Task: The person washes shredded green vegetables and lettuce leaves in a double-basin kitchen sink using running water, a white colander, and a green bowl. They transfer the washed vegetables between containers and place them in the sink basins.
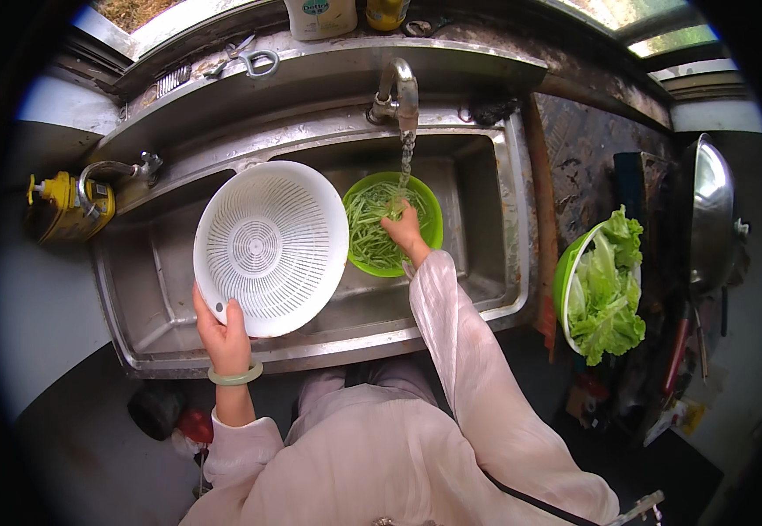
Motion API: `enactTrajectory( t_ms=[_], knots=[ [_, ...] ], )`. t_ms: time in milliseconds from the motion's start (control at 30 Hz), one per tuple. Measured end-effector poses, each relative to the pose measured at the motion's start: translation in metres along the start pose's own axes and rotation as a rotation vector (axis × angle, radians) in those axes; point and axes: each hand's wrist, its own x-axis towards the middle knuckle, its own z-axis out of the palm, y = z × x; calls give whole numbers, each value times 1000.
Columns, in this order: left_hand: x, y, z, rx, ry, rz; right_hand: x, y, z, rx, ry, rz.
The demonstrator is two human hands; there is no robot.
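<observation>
My left hand (224, 335) grips the lower left rim of a white plastic colander (272, 243), its thumb on the inner wall. The colander is tilted over the sink, and no food shows inside it. A lime-green plastic bowl (435, 230) stands in the right basin, holding water and thin green vegetable strips (371, 230). Inside that bowl, my right hand (408, 230) has its thumb and fingers around a clump of strips; the fingertips are partly hidden. Water runs from the curved metal faucet (407, 92) into the bowl, right by my fingers.
A double stainless-steel sink (499, 250) lies before me. Leaf lettuce (607, 289) fills a green-and-white bowl (561, 276) on the right, near a domed metal lid (713, 210). At left, a yellow pump bottle (72, 207) stands beside a second faucet (114, 169). Scissors (259, 64) rest on the sill.
</observation>
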Motion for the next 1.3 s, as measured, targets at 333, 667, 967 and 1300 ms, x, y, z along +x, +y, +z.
enactTrajectory(
  t_ms=[333, 667, 967, 1300],
  knots=[
    [7, -3, 68, 576, -142, 272, -38, -57, -44, 571, -88, 75],
    [6, -60, 85, 187, -200, -154, -83, -152, -65, 69, 25, -326],
    [9, -94, 86, -226, -159, -232, -100, -169, -90, 486, -219, -43],
    [11, -56, 39, -309, -137, -277, -19, -50, -62, -401, 182, -408]
  ],
)
